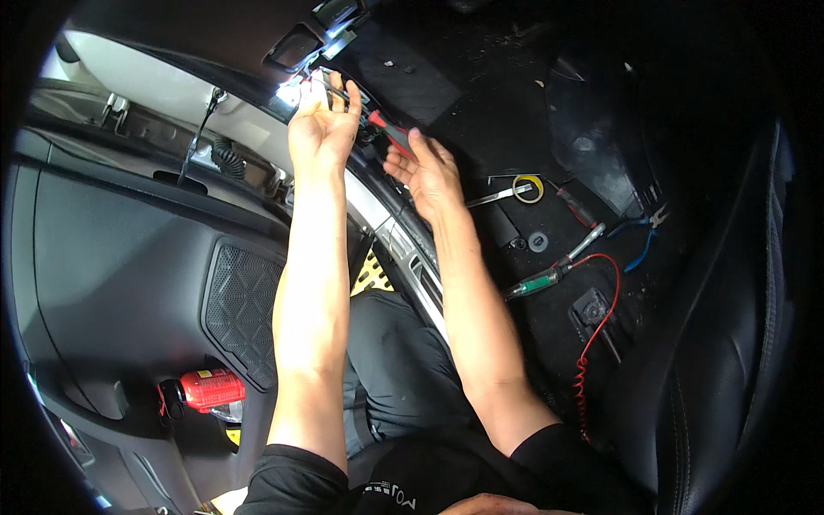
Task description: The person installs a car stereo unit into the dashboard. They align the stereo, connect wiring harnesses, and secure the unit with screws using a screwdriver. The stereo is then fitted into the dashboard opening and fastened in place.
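My right hand [428,170] holds a red and grey screwdriver [394,134] by its handle, tip pointing up and left towards my other hand. My left hand [325,122] is raised palm up at the edge of the car's footwell, its fingers in among wiring and small parts under the dark trim panel. A bright light [291,92] glares beside those fingers, so what they touch is washed out. Thin wires [368,134] show between the two hands. Above them, a dark rectangular opening [297,46] sits in the trim.
On the footwell floor lie a yellow tape roll [528,189], another screwdriver [576,207], blue-handled pliers [647,235], a ratchet [587,241] and a green circuit tester [539,283] with a coiled red lead [581,380]. The open door [129,257] at left holds a red fire extinguisher [212,389]. A black seat [708,360] stands right.
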